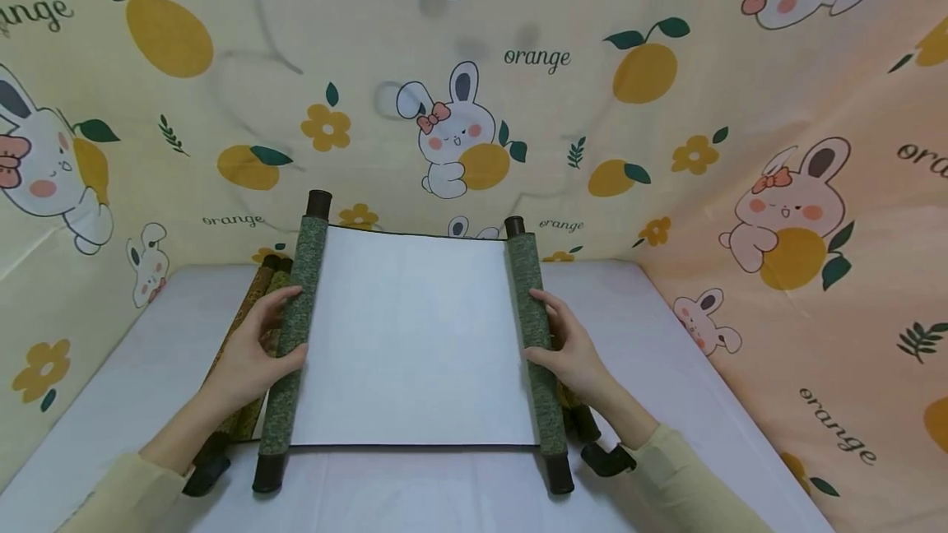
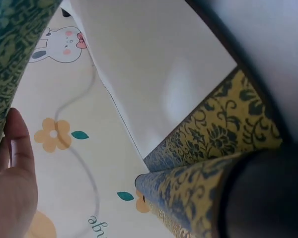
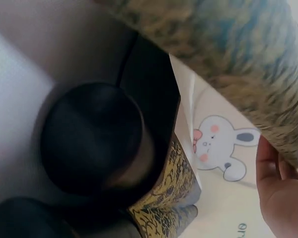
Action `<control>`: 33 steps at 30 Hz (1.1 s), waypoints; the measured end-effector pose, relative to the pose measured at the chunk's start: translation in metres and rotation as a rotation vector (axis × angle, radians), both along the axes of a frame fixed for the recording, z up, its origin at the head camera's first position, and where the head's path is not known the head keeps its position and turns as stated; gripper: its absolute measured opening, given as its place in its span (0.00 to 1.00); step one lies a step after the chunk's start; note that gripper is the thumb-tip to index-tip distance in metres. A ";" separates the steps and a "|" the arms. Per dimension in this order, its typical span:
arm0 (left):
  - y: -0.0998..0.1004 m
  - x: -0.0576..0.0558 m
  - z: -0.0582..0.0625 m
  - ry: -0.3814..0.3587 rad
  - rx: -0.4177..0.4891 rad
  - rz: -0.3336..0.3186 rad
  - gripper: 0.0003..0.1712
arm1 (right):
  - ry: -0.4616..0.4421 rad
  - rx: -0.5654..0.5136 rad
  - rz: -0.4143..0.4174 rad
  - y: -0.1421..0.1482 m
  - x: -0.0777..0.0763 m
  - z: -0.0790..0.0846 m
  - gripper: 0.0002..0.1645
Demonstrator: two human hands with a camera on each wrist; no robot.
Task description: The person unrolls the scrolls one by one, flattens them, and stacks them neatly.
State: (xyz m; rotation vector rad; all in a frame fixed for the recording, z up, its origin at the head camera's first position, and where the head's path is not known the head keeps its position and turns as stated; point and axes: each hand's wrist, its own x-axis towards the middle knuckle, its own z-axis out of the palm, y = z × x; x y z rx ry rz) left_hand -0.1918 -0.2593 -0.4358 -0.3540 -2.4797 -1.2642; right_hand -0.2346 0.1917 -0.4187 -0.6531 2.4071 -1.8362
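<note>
A hanging scroll with white paper (image 1: 415,336) is spread between two green-patterned rolls with dark end knobs. My left hand (image 1: 248,348) grips the left roll (image 1: 298,319), its thumb on the near part and fingers farther up. On the other side, my right hand (image 1: 578,352) holds the right roll (image 1: 532,311) in the same manner. Close by the left hand, the left wrist view shows a yellow-and-blue floral roll (image 2: 184,191) with a matching border (image 2: 228,124) beside white paper. Below the right roll in the right wrist view is a black end knob (image 3: 92,139).
More yellow-brown scroll rolls (image 1: 240,327) lie under and left of the held scroll, partly hidden. Black knobs (image 1: 607,459) stick out at the right too. A white cloth (image 1: 415,492) covers the table, with a printed rabbit-and-orange curtain (image 1: 355,39) behind and beside it.
</note>
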 end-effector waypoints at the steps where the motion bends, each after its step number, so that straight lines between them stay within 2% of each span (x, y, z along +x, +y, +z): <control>1: 0.000 0.000 0.001 -0.002 -0.003 0.003 0.50 | 0.001 -0.009 0.001 0.002 -0.002 -0.003 0.50; 7: -0.003 0.003 0.001 -0.003 -0.025 0.022 0.48 | 0.020 -0.001 -0.028 0.011 -0.010 -0.012 0.47; 13: -0.004 0.003 0.000 0.043 0.000 -0.018 0.43 | 0.006 -0.007 -0.054 0.015 -0.011 -0.011 0.44; 17: -0.003 0.003 0.001 0.050 0.026 -0.033 0.42 | 0.000 0.072 -0.083 0.015 -0.012 -0.011 0.45; 21: -0.002 0.000 -0.003 0.054 -0.011 -0.005 0.44 | -0.005 0.123 -0.094 0.014 -0.011 -0.011 0.53; 24: -0.003 -0.003 -0.005 0.080 -0.051 0.018 0.46 | 0.021 0.113 -0.075 0.012 -0.006 -0.003 0.52; 28: -0.004 -0.002 -0.004 0.115 -0.074 0.028 0.46 | 0.053 0.116 -0.082 0.017 -0.008 -0.004 0.51; 31: -0.006 -0.001 -0.001 0.099 -0.067 0.037 0.46 | 0.043 0.116 -0.095 0.023 -0.016 -0.012 0.52; 33: -0.008 0.000 -0.001 0.071 -0.058 0.044 0.46 | 0.040 0.117 -0.095 0.024 -0.016 -0.011 0.52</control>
